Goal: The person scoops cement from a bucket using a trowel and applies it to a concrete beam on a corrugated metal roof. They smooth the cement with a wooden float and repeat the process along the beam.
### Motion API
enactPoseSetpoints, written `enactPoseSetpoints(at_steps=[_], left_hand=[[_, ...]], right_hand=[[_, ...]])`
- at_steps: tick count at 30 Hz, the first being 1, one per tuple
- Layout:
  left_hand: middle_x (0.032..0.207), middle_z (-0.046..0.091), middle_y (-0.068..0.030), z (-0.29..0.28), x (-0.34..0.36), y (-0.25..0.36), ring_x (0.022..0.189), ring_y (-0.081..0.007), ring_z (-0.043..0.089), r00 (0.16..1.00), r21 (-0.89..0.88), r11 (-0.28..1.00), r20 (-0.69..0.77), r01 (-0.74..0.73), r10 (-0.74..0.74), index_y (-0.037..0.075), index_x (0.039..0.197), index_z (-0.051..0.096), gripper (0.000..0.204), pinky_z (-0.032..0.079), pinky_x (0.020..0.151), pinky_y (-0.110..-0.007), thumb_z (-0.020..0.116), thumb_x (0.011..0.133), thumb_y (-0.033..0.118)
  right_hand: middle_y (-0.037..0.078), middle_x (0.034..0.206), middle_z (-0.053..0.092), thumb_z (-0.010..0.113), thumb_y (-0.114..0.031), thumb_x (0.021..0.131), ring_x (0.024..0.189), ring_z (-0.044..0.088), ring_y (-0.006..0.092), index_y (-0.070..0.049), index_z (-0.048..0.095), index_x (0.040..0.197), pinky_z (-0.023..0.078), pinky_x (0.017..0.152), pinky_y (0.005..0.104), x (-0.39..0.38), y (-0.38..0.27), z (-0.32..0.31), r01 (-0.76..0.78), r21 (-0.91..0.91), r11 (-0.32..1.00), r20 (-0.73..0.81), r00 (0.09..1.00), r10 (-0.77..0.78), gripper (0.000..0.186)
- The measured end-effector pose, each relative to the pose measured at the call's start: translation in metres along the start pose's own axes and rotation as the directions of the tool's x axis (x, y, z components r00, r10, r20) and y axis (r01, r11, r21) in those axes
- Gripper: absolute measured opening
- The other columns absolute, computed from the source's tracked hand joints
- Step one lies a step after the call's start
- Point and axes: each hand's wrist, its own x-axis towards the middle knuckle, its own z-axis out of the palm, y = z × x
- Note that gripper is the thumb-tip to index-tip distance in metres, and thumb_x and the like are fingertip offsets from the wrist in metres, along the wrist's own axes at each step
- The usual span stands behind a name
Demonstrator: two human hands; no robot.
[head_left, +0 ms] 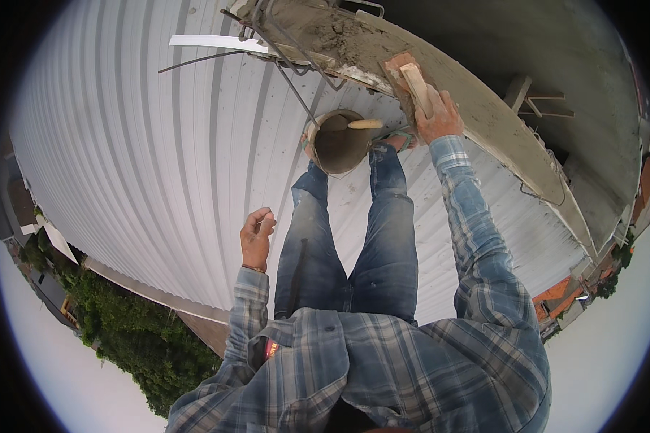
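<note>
My right hand (440, 117) grips the wooden handle of a plastering float (416, 88). The float's flat board, smeared with mortar, lies against the inner side of the concrete ledge (477, 101). My left hand (257, 229) hangs in the air beside my left thigh, fingers loosely curled and a little apart, with nothing visible in them. Between my feet stands a bucket (339, 160) with grey mortar in it. Across its rim rests a trowel (365, 124), its pale wooden handle pointing right and its blade inside the bucket.
Underfoot is a ribbed metal roof (173, 180). Bent steel bars (289, 43) and a white strip (217, 41) jut from the ledge at the top. Past the ledge lies a dark recess with wooden pieces (527, 97). Trees (137, 325) stand below the roof's left edge.
</note>
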Motion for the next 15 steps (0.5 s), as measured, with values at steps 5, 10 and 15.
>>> enactPoseSetpoints(at_steps=[5,10,15], left_hand=[[0.107,0.063,-0.0059,0.003,0.004,0.004,0.096,-0.0169,0.061,0.999,-0.026,0.999,0.007,-0.035,0.035,0.003,0.117,0.063,0.036,0.049,0.083,-0.031,0.067,0.093,0.029],[0.106,0.064,-0.0053,0.002,0.001,-0.002,0.095,-0.0167,0.061,0.999,-0.026,0.998,-0.006,0.049,-0.049,0.003,0.117,0.063,0.034,0.048,0.083,-0.031,0.067,0.093,0.027],[0.102,0.064,-0.0047,0.015,0.005,0.018,0.093,-0.0149,0.061,0.998,0.004,0.998,0.014,-0.067,0.067,0.003,0.117,0.063,0.033,0.049,0.081,-0.030,0.067,0.093,0.026]], right_hand=[[0.008,0.116,0.056,0.065,-0.028,0.081,0.110,0.058,0.0292,-0.018,0.055,0.133,0.051,0.094,0.0423,-0.015,0.046,0.006,0.010,-0.046,0.999,-0.076,0.997,-0.013,0.054],[0.009,0.113,0.057,0.064,-0.029,0.082,0.108,0.059,0.0297,-0.018,0.055,0.133,0.051,0.093,0.0425,-0.015,0.016,-0.004,-0.025,0.142,0.990,-0.126,0.991,0.043,0.053],[0.008,0.114,0.055,0.064,-0.029,0.081,0.112,0.057,0.0281,-0.021,0.055,0.133,0.050,0.096,0.0417,0.003,-0.019,0.014,-0.005,0.054,0.999,-0.090,0.996,0.010,0.054]])
